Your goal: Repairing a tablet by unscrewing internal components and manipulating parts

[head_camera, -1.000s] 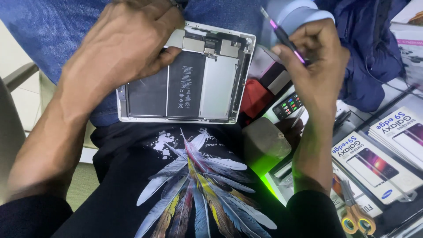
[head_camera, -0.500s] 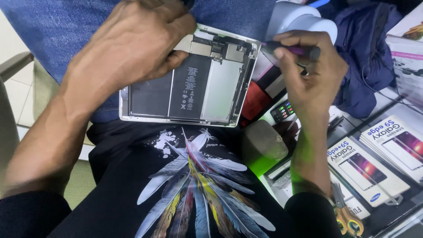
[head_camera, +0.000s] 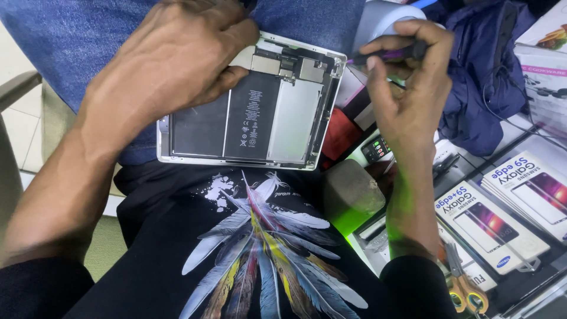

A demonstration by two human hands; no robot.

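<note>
Silver opened tablet [head_camera: 251, 112] on lap, left hand [head_camera: 177, 59] pressing far edge, grip flat. Right hand [head_camera: 407, 88] pinches purple tool [head_camera: 387, 54] just right. Step: internals work; next needs careful tip placement.

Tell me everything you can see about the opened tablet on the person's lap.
The opened tablet is a silver, metal-looking shell without its screen, lying face up and slightly tilted on the blue-jeaned lap. Inside are flat black battery cells, a pale grey panel on the right, and small metal-shielded boards and connectors along the far edge. The left hand rests on its upper left part, covering that corner. The right hand holds a thin purple-and-black tool beside the far right corner; contact cannot be told.
</note>
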